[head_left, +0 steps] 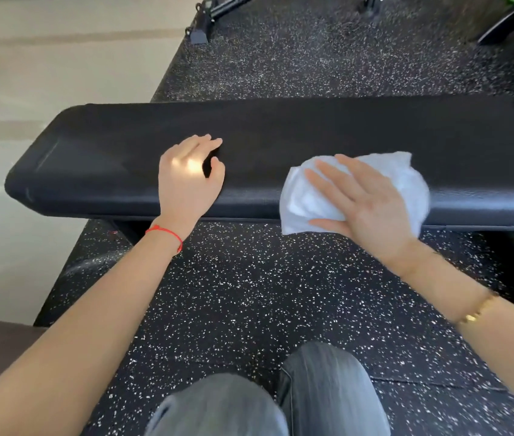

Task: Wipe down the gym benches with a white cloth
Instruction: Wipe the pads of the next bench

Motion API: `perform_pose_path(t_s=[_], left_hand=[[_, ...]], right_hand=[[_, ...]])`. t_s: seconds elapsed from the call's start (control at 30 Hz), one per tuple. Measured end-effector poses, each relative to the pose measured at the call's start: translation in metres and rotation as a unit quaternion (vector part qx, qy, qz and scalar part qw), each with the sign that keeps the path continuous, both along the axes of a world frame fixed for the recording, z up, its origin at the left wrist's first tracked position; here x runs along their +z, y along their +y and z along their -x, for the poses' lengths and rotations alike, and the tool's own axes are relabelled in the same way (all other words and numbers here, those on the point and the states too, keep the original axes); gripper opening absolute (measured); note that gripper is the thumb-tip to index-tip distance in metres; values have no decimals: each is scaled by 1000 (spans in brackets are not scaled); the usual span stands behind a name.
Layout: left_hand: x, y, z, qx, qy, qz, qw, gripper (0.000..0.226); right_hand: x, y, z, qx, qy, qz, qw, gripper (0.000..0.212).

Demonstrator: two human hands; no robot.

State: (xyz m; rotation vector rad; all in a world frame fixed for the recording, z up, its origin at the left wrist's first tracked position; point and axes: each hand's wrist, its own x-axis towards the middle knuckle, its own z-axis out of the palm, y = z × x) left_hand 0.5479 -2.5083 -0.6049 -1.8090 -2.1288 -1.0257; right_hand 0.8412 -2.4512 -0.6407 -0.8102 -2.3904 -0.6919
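Cloth: white cloth (pixel 403 180), crumpled, draped over black padded desk (pixel 281 133) front edge.
Right hand (pixel 365 202): flat, fingers spread, pressing on cloth.
Left hand (pixel 188 177): loosely curled, resting on desk, well apart from cloth.

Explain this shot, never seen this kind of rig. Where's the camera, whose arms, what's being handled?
There is no machine here: a person wears one wide-angle camera on the head, looking forward and down, so the arms are their own. A black padded gym bench runs across the picture on speckled rubber flooring. The right hand lies flat, fingers straight, pressing a white cloth onto the bench's near edge; there is no curled grip, just a flat press. The left hand rests on the bench top with fingers loosely bent, holding nothing. A red string bracelet is on the left wrist, a gold bracelet on the right forearm. The person's knees in grey jeans show at the bottom.
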Motion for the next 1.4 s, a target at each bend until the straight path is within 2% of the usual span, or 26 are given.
perform_pose_path(t_s=[0.07, 0.2, 0.33, 0.53, 0.77, 0.97, 1.17, 1.3, 1.4], left_hand=[[2, -3, -2, 0, -1, 20, 1000, 35], [11, 2, -14, -19, -10, 29, 999, 36], [27, 24, -56, -72, -13, 18, 997, 35], [25, 56, -129, -130, 20, 73, 989, 39], [16, 71, -203, -153, 26, 104, 982, 40], [14, 83, -265, -111, 20, 89, 990, 39], [11, 87, -307, -49, 8, 94, 994, 39], [8, 86, -314, -8, 1, 86, 996, 39], [11, 85, -313, -14, 1, 91, 996, 38]], right_hand=[[2, -3, 22, 1, -35, -15, 999, 66], [1, -1, 21, 20, -26, -11, 999, 64], [3, 2, -30, 1, -7, 24, 1000, 69], [8, 12, -129, -37, 15, 50, 998, 67], [12, 23, -189, -48, -6, 78, 996, 68], [6, 40, -232, -14, 15, 64, 998, 67], [2, 51, -231, 36, 31, 16, 999, 65], [5, 53, -231, 60, 38, 25, 997, 61], [6, 53, -235, 70, 26, 20, 997, 62]])
